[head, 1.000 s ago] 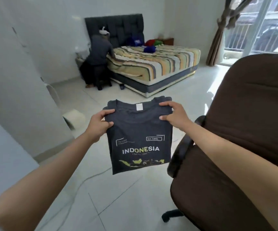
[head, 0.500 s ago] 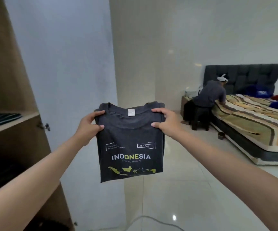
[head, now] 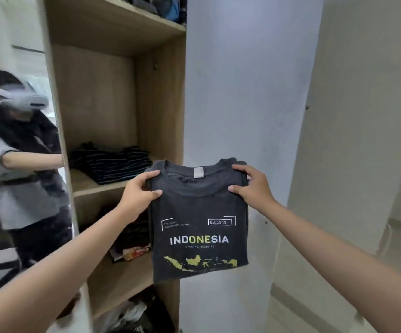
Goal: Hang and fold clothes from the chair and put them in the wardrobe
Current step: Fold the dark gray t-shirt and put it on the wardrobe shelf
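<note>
The left hand [head: 139, 193] is closed on the left shoulder of a folded dark grey T-shirt [head: 198, 227], thumb on the front, fingers curled behind the edge. The right hand [head: 251, 186] is clamped on the right shoulder in the same manner. The shirt is held upright in the air, its "INDONESIA" print facing the camera, just in front of the open wardrobe [head: 113, 68]. A folded striped garment [head: 110, 163] is seen on the middle shelf [head: 84, 183]. Mixed dark clothes are seen on the shelves below. A mirror [head: 14, 152] is mounted at left.
</note>
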Demonstrator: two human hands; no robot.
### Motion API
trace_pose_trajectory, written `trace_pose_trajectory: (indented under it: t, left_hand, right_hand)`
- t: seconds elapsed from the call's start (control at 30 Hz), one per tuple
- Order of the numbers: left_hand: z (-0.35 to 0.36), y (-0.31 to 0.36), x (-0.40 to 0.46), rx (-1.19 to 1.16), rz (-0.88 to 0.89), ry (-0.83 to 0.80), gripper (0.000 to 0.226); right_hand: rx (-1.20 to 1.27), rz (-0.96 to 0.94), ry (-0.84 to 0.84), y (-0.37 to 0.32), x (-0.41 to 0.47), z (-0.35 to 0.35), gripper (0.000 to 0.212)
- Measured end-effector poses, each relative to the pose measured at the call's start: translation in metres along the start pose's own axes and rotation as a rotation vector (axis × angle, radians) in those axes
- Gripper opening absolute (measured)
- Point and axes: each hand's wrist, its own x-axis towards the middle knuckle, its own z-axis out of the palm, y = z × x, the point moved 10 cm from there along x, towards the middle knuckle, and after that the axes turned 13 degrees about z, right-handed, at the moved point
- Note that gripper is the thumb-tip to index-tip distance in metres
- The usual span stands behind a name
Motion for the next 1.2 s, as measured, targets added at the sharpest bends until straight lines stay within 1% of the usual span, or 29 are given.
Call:
trace_pose_trajectory:
  t: [0.13, 0.23, 0.43, 0.63, 0.73, 0.9, 1.0, 1.07, 1.2]
  left_hand:
    - [-0.051, 0.013, 0.014, 0.191, 0.114, 0.112, 0.046]
    - [-0.081, 0.025, 0.04, 0.286, 0.2, 0.133, 0.047]
    - [-0.135, 0.055, 0.112, 0.311, 0.348, 0.212, 0.052]
    - [-0.172, 0.088, 0.185, 0.381, 0.418, 0.266, 0.055]
    - [-0.184, 0.094, 0.217, 0.427, 0.396, 0.285, 0.057]
    - [-0.209, 0.076, 0.257, 0.498, 0.322, 0.37, 0.059]
    - [-0.226, 0.046, 0.274, 0.53, 0.244, 0.453, 0.062]
    - [-0.235, 0.017, 0.285, 0.541, 0.199, 0.465, 0.064]
    - [-0.261, -0.05, 0.296, 0.618, 0.034, 0.511, 0.065]
  right_hand:
    - [0.102, -0.068, -0.071, -0.022, 0.045, 0.053, 0.056]
    - [0.132, -0.154, -0.106, -0.052, 0.08, 0.088, 0.053]
    - [0.181, -0.284, -0.16, -0.129, 0.162, 0.132, 0.052]
    - [0.193, -0.374, -0.188, -0.194, 0.244, 0.159, 0.055]
    - [0.199, -0.374, -0.189, -0.209, 0.276, 0.175, 0.055]
    - [0.248, -0.324, -0.269, -0.208, 0.315, 0.221, 0.056]
    - [0.278, -0.273, -0.338, -0.189, 0.34, 0.263, 0.057]
    - [0.277, -0.215, -0.387, -0.17, 0.36, 0.296, 0.058]
    - [0.254, -0.104, -0.469, -0.129, 0.389, 0.357, 0.057]
